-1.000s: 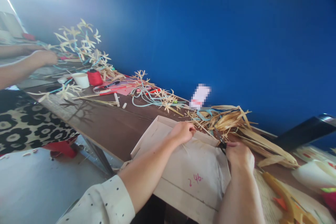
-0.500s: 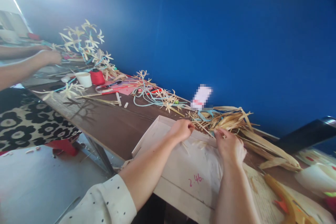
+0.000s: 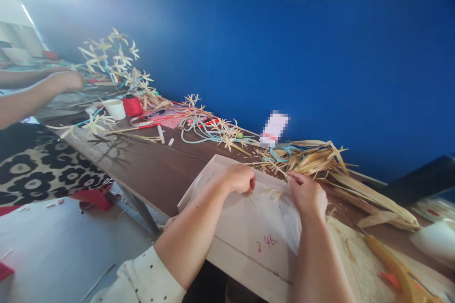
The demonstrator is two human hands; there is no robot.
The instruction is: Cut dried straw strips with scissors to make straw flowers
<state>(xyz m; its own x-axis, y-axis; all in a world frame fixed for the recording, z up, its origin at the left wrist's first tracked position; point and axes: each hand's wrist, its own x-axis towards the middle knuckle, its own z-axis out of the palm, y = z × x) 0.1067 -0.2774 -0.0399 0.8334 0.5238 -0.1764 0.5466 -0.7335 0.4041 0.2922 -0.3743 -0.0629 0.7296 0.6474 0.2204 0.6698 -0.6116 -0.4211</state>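
My left hand (image 3: 239, 179) is closed in a loose fist over the far edge of a shallow cardboard box (image 3: 245, 241) marked "2.46" in pink. My right hand (image 3: 307, 193) is closed in a pinch a short way to its right, at the box's far right corner. A thin pale strip of dried leaf (image 3: 270, 193) runs between the two hands, and both seem to grip it. Just beyond my right hand lies a pile of dried leaves (image 3: 320, 162) on the brown table (image 3: 149, 165).
A co-worker's arms (image 3: 39, 92) reach in at the far left beside straw flowers (image 3: 113, 54). A white cup (image 3: 114, 108), red spool (image 3: 132, 104), blue cords (image 3: 199, 131) and a white card (image 3: 274, 128) line the blue wall. A yellow glue gun (image 3: 398, 270) lies at right.
A second ago my right hand held dark scissors at the box corner; they are gone from view now. That hand moved left to the strip. My left hand shifted slightly toward me.
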